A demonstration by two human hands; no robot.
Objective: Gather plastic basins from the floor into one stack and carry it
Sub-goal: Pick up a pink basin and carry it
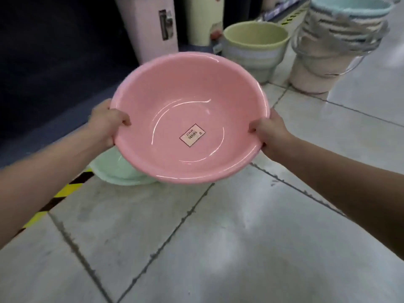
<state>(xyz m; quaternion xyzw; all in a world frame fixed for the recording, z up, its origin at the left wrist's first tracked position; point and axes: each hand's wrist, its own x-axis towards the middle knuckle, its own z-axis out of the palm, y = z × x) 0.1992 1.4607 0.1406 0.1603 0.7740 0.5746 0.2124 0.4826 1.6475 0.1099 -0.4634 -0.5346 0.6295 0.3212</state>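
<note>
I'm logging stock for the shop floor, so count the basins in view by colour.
Pink basin: 1, held at its rim by the left hand and the right hand.
Mint green basin: 1, on the floor, partly hidden behind the pink one; it may be several nested.
Total: 2 basins.

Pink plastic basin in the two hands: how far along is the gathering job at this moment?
Done: the round pink plastic basin is off the tiled floor. In hand: the left hand and right hand grip its rim on opposite sides. Left: the pale green plastic basin lies on the floor below it, so one stack is not yet formed, and carrying comes after.
</note>
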